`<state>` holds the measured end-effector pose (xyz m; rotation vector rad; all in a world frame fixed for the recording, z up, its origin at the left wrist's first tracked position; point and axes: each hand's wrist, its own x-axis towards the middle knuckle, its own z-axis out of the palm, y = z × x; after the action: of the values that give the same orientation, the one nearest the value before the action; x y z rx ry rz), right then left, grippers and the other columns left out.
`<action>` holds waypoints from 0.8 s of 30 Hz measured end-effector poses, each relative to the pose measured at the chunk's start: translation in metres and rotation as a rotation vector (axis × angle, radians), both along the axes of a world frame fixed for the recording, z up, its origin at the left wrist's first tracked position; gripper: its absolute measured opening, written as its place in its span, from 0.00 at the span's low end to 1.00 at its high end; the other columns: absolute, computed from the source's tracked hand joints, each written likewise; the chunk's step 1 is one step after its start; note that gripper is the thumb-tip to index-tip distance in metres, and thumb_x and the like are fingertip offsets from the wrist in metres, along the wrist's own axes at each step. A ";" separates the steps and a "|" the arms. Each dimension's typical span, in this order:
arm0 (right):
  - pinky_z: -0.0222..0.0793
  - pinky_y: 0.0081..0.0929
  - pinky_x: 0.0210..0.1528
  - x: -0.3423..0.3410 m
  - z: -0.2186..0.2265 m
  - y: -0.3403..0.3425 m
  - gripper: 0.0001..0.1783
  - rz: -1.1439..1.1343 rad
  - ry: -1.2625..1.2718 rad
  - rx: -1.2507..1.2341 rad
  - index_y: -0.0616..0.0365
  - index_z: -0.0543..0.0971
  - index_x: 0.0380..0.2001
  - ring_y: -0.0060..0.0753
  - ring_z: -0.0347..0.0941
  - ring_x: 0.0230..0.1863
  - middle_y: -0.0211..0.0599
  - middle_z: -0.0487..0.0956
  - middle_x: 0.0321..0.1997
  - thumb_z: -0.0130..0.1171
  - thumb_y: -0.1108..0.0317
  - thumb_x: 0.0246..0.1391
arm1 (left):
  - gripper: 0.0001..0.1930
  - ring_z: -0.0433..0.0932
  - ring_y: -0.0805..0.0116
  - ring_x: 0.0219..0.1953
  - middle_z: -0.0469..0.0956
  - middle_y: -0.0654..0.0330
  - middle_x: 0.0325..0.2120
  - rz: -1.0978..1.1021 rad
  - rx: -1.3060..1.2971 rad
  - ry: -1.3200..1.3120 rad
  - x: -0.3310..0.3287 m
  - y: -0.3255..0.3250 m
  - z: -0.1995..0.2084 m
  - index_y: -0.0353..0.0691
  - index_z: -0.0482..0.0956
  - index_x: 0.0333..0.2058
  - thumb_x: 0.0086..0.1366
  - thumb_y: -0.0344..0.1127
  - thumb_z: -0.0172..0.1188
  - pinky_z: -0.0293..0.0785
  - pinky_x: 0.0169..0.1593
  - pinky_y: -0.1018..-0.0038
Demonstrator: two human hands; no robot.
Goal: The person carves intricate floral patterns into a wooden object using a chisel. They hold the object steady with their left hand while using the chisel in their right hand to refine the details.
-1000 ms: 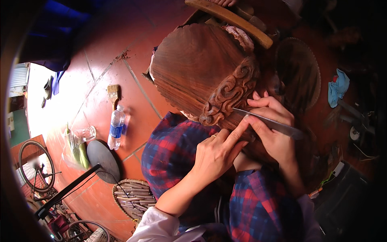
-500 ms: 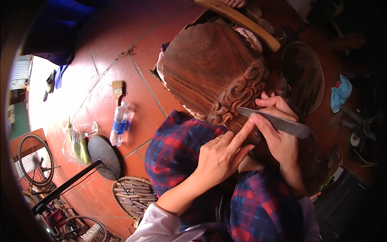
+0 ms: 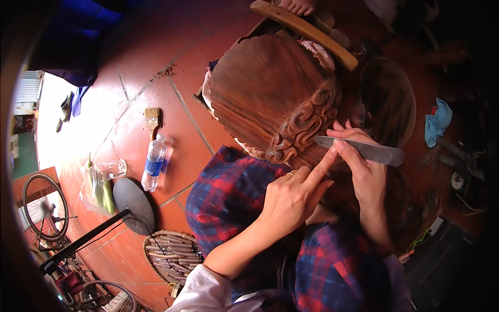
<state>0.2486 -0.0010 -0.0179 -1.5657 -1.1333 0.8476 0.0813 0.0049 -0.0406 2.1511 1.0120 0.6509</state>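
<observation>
A dark brown carved wooden panel [image 3: 265,83] with a scalloped edge and raised scrollwork [image 3: 306,122] lies tilted in front of me. My right hand [image 3: 364,166] grips a flat grey metal scraper blade [image 3: 379,152] with rounded ends. Its narrower end points left, close to the scrollwork; whether it touches the wood I cannot tell. My left hand [image 3: 288,197] reaches in from the lower left, index finger stretched out and thumb apart. That fingertip meets the right thumb beside the blade. Nothing shows in the left hand.
A curved wooden bar [image 3: 306,34] crosses behind the panel. On the tiled floor at left are a brush [image 3: 152,119], a water bottle [image 3: 154,164] and a round black lamp base [image 3: 134,204]. A basket of tool handles [image 3: 174,252] stands nearby. A blue cloth [image 3: 437,123] lies right.
Both hands and the blade have shifted slightly right relative to the scrollwork. The blade's narrow end is a little farther from the carving. The right hand keeps its grip.
</observation>
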 end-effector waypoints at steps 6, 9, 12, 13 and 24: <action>0.63 0.43 0.66 -0.002 -0.003 0.001 0.06 0.034 -0.054 0.043 0.66 0.83 0.34 0.46 0.79 0.51 0.42 0.81 0.37 0.63 0.73 0.58 | 0.36 0.78 0.60 0.22 0.75 0.57 0.23 0.000 0.009 0.069 -0.007 0.000 -0.003 0.44 0.68 0.65 0.58 0.37 0.70 0.75 0.27 0.68; 0.64 0.44 0.65 0.000 -0.002 0.001 0.05 0.066 -0.090 0.054 0.66 0.83 0.34 0.47 0.80 0.50 0.43 0.81 0.37 0.62 0.74 0.58 | 0.35 0.78 0.60 0.23 0.76 0.57 0.24 0.006 -0.035 0.007 -0.002 -0.003 0.000 0.43 0.68 0.65 0.59 0.36 0.69 0.75 0.28 0.68; 0.62 0.47 0.67 -0.009 0.004 0.003 0.07 0.163 -0.251 0.082 0.65 0.84 0.36 0.46 0.80 0.50 0.43 0.83 0.39 0.62 0.73 0.58 | 0.34 0.78 0.60 0.25 0.76 0.57 0.24 0.030 -0.024 -0.015 -0.008 -0.003 -0.002 0.44 0.68 0.65 0.60 0.36 0.68 0.74 0.28 0.68; 0.62 0.47 0.67 -0.004 0.002 0.004 0.06 0.167 -0.246 0.095 0.65 0.84 0.35 0.46 0.80 0.50 0.43 0.83 0.39 0.62 0.73 0.58 | 0.34 0.79 0.60 0.25 0.76 0.57 0.25 0.028 -0.008 0.008 -0.008 -0.002 -0.004 0.44 0.68 0.65 0.60 0.36 0.68 0.74 0.28 0.68; 0.67 0.44 0.63 0.013 0.005 0.003 0.06 0.281 -0.317 0.106 0.65 0.82 0.33 0.50 0.81 0.48 0.45 0.83 0.41 0.63 0.73 0.55 | 0.32 0.75 0.64 0.22 0.70 0.61 0.22 0.011 0.006 0.009 -0.005 -0.004 -0.011 0.49 0.70 0.65 0.60 0.36 0.67 0.72 0.25 0.70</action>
<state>0.2617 0.0019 -0.0126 -1.5071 -1.6293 0.7206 0.0761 0.0011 -0.0516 2.1569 1.0283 0.6512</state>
